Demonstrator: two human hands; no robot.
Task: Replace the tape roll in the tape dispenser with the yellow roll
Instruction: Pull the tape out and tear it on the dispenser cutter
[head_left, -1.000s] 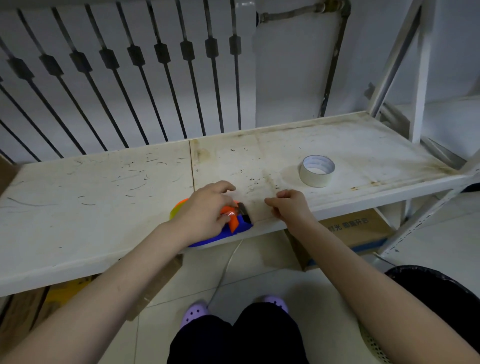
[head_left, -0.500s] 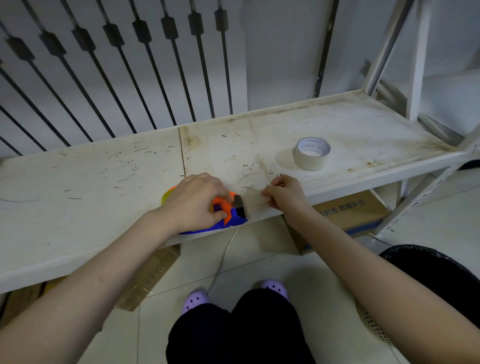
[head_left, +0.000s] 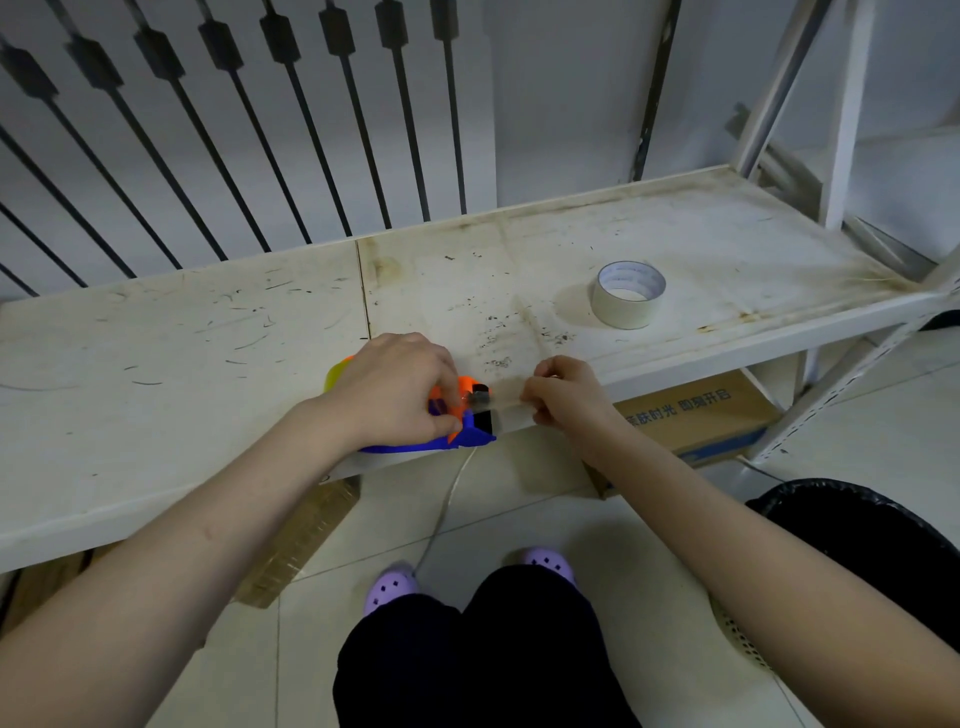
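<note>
Tape dispenser (head_left: 457, 436) under left hand (head_left: 395, 389) grip, right hand (head_left: 566, 395) pinching tape strip (head_left: 506, 399)

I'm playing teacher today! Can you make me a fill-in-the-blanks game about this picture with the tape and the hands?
1. The left hand presses down on the blue and ____ tape dispenser.
2. The right hand pulls a strip of ____ tape out of the dispenser.
3. The pale tape roll lies flat on the shelf, to the ____ of both hands.
4. The shoes on the floor are ____.

Missing words: orange; clear; right; purple
</note>
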